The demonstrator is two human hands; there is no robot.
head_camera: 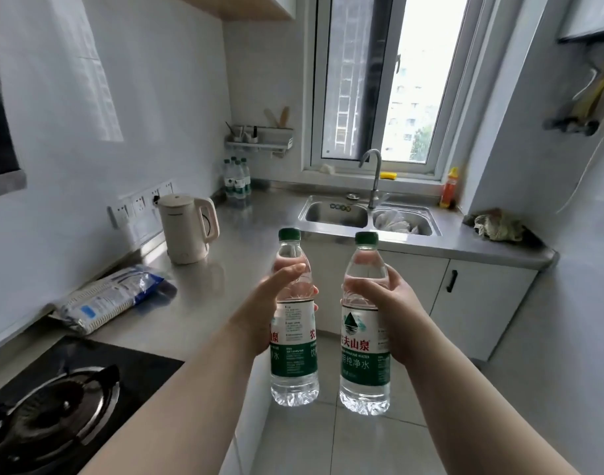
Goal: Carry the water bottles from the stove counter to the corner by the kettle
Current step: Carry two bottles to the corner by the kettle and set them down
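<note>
Fingers (pixel 290 271) of the left hand (pixel 259 313) wrap the left bottle (pixel 295 351); those of the right hand (pixel 395 313) wrap the right bottle (pixel 360 366) — both upright, held off the bench (pixel 252 228). Kettle (pixel 187 228) left; grouped bottles (pixel 237 181) in far corner.

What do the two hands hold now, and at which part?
The left hand grips one water bottle at its shoulder, just above the label; the right hand grips a second water bottle at the same part.

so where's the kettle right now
In the head view the kettle stands on the left counter by the wall sockets, between the packet and the corner bottles.
</note>
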